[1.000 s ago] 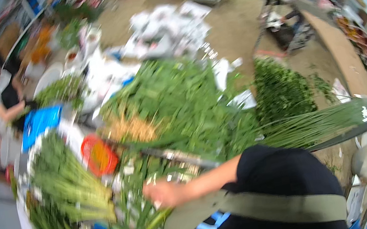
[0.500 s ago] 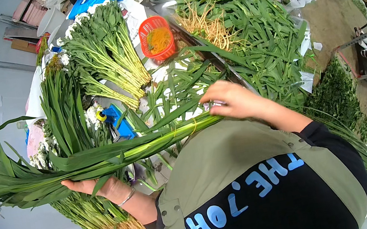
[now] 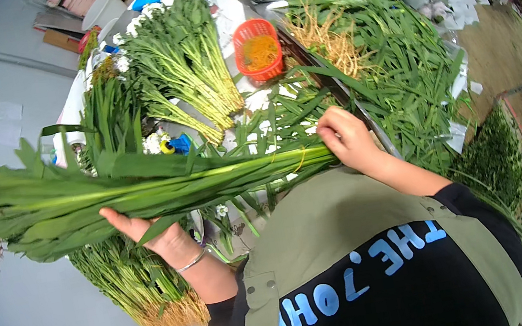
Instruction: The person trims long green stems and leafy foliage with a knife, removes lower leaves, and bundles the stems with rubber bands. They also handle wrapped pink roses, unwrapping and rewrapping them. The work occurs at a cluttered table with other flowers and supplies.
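A long bundle of leafy green flower stems (image 3: 208,178) lies across in front of my body, its leafy end at the left and its stem ends at the right. Thin yellow bands circle it near the stem ends. My left hand (image 3: 156,234) supports the leafy half from below; leaves hide part of its fingers. At the stem ends, my right hand (image 3: 348,140) is closed with curled fingers, holding the bundle there. Beneath it, loose cut leaves (image 3: 287,113) litter the table.
Bunches of white-flowered stems (image 3: 189,71) lie on the table beyond. A red plastic basket (image 3: 257,50) holds orange bands. At right, a metal edge (image 3: 339,90) borders heaped leaves (image 3: 398,69) and pale roots (image 3: 327,43). Rooted stems (image 3: 137,289) hang at near left.
The bundle has rolled and levelled out, showing more of its leaves' faces. My view has shifted, so the table things sit farther right. Both hands stay on the bundle.
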Demonstrator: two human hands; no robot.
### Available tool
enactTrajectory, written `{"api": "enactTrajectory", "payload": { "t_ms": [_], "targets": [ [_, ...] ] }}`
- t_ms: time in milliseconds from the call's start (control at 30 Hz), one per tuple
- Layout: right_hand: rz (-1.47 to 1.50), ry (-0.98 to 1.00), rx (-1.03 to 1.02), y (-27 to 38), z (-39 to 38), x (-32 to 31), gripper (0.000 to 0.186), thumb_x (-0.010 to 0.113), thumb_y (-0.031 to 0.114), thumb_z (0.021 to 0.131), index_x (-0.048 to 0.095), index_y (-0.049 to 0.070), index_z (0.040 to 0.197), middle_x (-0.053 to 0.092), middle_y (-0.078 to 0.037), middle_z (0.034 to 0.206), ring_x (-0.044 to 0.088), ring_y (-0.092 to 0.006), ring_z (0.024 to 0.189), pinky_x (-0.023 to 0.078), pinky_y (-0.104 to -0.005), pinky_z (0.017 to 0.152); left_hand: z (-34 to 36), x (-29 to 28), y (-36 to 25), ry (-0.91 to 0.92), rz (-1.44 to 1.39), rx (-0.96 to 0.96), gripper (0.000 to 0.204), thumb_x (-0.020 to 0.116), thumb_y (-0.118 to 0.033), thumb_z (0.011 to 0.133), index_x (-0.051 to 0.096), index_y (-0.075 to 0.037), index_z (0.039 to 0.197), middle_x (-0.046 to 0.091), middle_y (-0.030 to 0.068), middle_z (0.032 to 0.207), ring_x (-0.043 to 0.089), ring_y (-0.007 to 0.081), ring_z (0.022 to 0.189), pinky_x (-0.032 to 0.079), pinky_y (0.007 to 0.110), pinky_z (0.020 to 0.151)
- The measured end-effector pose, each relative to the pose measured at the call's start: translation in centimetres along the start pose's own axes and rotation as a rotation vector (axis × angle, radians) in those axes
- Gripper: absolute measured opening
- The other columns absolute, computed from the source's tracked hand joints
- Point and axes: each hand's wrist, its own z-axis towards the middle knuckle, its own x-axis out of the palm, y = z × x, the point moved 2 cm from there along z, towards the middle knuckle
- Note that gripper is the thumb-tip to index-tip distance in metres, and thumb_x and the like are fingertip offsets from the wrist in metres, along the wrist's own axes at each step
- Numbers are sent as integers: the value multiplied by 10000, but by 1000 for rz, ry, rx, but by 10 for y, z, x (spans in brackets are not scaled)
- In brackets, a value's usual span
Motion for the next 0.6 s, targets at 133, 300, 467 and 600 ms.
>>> {"api": "enactTrajectory", "payload": {
  "t_ms": [133,300,467,600],
  "targets": [
    [-161,186,-93,35,18,-5,592,709,199,739,440,32,1239,526,-161,1094,500,-341,1045,402,-407,904,-19,33,8,-22,54,-63,581,546,-490,890,470,-64,1277,565,95,1216,563,253,1072,481,422,928],
    [-491,314,66,41,45,4,781,740,66,634,389,84,1332,566,-130,1095,552,-293,1031,433,-364,865,-13,37,8,530,302,12,576,617,-465,858,482,-50,1234,588,87,1116,581,207,963,483,370,803],
    [60,272,-4,14,58,-4,488,738,163,679,590,21,1122,655,-172,992,654,-291,903,504,-354,795,1,45,-20,608,728,301,635,659,-341,864,399,8,1325,529,122,1204,524,191,1044,406,296,906],
    [398,460,-60,24,65,-8,408,722,121,727,572,-16,1081,612,-72,867,567,-141,733,492,-295,714,16,14,-21,-35,252,347,298,532,-118,915,472,-75,1204,519,29,1163,536,138,985,423,272,862]
  ]
}}
